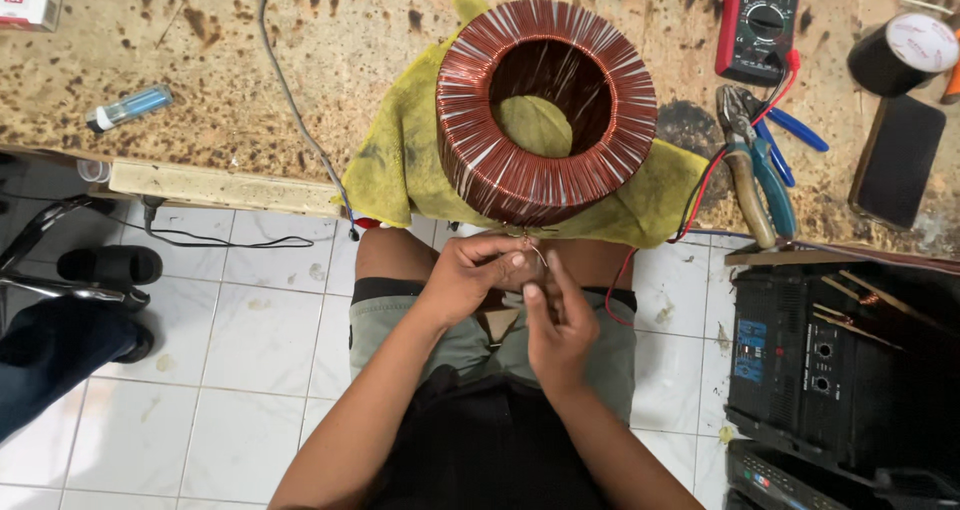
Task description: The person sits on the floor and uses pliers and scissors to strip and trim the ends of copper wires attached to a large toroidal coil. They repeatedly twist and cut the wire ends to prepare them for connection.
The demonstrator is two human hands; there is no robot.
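Both hands, the left hand (470, 275) and right hand (555, 325), pinch thin copper lead wire (530, 245) trailing from the large copper-wound toroidal coil (545, 110) resting on yellow cloth (400, 160) at the worktop (250, 70) edge.

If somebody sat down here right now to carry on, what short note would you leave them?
Left hand and right hand: together over the lap, pinching thin copper wire ends that come off the coil.
Ring-shaped copper coil: fully wound as far as can be seen, lying on a yellow cloth at the bench edge.
Pliers and a red meter lie to the right, untouched.
Left: the wire ends in hand are not yet finished.
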